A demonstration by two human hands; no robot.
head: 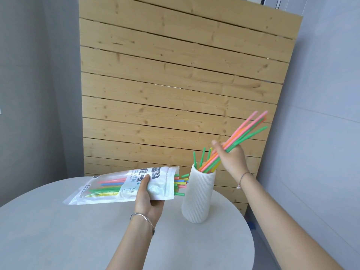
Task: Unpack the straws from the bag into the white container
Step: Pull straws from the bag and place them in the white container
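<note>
My left hand (146, 199) grips a clear and white plastic bag (124, 186) held flat above the table, its open mouth facing right. Coloured straw ends (181, 182) stick out of that mouth, close to the white ribbed container (197, 199). The container stands upright on the table with several green, yellow and orange straws (202, 155) in it. My right hand (232, 158) is above and to the right of the container, shut on a tilted bundle of pink, orange and green straws (247, 131). The bundle's lower ends dip into the container's opening.
A round pale grey table (78, 230) holds the container near its right edge. Behind the table a panel of wooden slats (175, 75) leans against grey walls. The floor shows past the table's right edge.
</note>
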